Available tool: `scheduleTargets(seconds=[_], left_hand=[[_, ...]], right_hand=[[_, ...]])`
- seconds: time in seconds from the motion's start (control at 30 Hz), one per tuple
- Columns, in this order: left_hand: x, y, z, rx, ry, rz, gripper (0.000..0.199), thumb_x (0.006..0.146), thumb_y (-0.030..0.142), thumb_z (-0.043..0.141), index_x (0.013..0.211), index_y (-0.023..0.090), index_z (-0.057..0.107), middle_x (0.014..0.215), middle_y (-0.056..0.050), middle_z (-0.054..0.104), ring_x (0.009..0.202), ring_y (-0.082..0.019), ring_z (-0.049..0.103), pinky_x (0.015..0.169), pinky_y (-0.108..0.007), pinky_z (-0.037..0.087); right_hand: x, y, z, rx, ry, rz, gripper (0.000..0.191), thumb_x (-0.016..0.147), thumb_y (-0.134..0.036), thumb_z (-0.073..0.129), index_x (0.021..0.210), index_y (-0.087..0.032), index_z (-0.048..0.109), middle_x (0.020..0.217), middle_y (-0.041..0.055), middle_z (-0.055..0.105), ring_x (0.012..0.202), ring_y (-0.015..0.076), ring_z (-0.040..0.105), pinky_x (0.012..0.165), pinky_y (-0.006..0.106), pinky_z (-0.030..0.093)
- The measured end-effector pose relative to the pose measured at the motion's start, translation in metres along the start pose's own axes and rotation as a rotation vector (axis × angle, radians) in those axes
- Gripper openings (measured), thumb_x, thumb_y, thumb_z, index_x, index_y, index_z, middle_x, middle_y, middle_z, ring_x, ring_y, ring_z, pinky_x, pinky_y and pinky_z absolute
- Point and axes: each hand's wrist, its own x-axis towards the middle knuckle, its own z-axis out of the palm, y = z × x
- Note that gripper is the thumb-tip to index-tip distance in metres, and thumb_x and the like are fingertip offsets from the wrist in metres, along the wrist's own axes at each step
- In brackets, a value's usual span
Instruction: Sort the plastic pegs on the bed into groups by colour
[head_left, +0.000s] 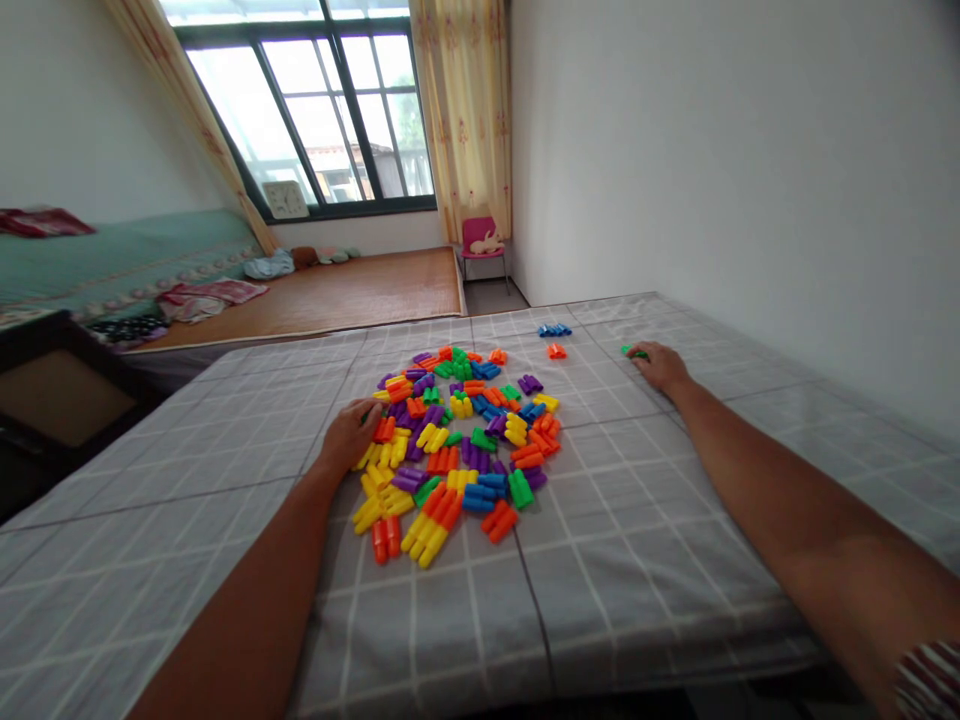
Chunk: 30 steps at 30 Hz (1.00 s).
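A heap of bright plastic building blocks [442,460], shaped like joined tubes in orange, yellow, green, blue and purple, lies on a grey checked cloth. At the heap's left edge, my left hand [354,434] is closed, with a bit of green block [366,414] showing at its fingers. Off to the right, my right hand [660,367] pinches a green block [628,350] low over the cloth. Left of that hand, apart from the heap, lie a row of blue blocks [555,330] and an orange block [556,351].
The checked cloth [615,580] covers a wide table or bed top. A white wall [720,180] stands along the right side. Behind are a wooden-topped bed [360,285], a pink chair [478,233] with a plush toy, and a curtained window [322,120]. A dark cabinet [67,400] is at far left.
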Motion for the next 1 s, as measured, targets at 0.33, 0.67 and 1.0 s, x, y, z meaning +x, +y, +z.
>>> scheduleTargets(seconds=[0.33, 0.67, 1.0], left_hand=[[-0.001, 0.004, 0.003, 0.0, 0.016, -0.002, 0.043, 0.09, 0.04, 0.035, 0.103, 0.02, 0.07, 0.111, -0.008, 0.069, 0.105, -0.021, 0.061, 0.096, -0.032, 0.045], [-0.002, 0.006, 0.006, 0.005, 0.031, 0.018, 0.04, 0.091, 0.036, 0.036, 0.098, 0.019, 0.072, 0.107, -0.009, 0.07, 0.102, -0.023, 0.061, 0.092, -0.033, 0.045], [-0.003, 0.005, 0.008, -0.003, 0.029, 0.044, 0.037, 0.092, 0.032, 0.037, 0.097, 0.018, 0.072, 0.107, -0.011, 0.069, 0.102, -0.022, 0.061, 0.091, -0.032, 0.045]], right_hand=[[-0.004, -0.015, -0.009, 0.037, 0.179, -0.036, 0.029, 0.084, -0.02, 0.045, 0.099, -0.021, 0.069, 0.115, 0.0109, 0.066, 0.111, 0.0266, 0.058, 0.099, 0.047, 0.041], [0.015, -0.174, 0.004, 0.177, -0.143, -0.527, 0.025, 0.086, -0.028, 0.053, 0.105, -0.02, 0.068, 0.111, 0.0094, 0.07, 0.107, 0.0263, 0.061, 0.098, 0.044, 0.041], [0.043, -0.303, 0.056, 0.176, -0.267, -0.585, 0.024, 0.08, -0.032, 0.068, 0.102, -0.022, 0.069, 0.103, 0.01, 0.069, 0.095, 0.0254, 0.062, 0.086, 0.037, 0.047]])
